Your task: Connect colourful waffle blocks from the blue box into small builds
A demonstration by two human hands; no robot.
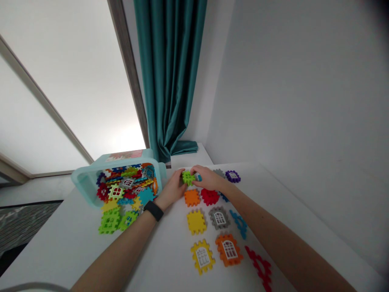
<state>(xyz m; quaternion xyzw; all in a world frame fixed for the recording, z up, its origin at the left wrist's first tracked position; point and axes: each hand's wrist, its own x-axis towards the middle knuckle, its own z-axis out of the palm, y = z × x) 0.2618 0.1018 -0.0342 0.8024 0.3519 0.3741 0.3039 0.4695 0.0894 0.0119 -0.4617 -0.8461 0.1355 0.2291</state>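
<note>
So, a green piece (189, 177) was being held near the twelve o'clock end of the white table (164, 259), its edges pinched by the fingers of both the left hand (175, 185) and the right hand (206, 177). An orange tile (192, 198) was spotted at its six o'clock, a red tile (210, 196) around four, and a piece-stuffed turquoise bin (86, 190) at nine.

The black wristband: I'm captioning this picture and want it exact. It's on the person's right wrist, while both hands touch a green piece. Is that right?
Not quite. The head view shows the black wristband on the left wrist, not the right. The left hand and right hand do both touch the green piece.
</note>
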